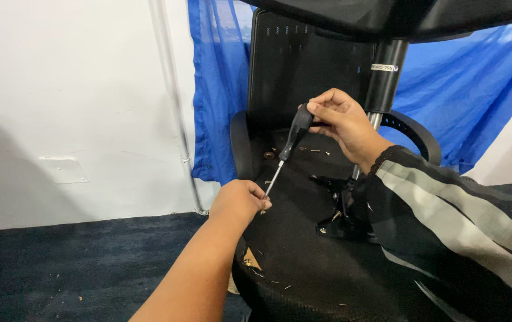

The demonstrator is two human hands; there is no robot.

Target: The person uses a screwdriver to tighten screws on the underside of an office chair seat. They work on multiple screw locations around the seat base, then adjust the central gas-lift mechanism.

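Several loose screws (314,150) dot the black chair underside (303,256) above dark carpet (59,262).

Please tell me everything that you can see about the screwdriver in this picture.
The screwdriver has a thick black handle, plastic or rubber by its look, and a thin bright metal shaft. It is tilted, handle up and to the right, tip down and to the left. The right hand grips the handle. The left hand pinches the shaft at its tip, just above the underside of the black chair seat.
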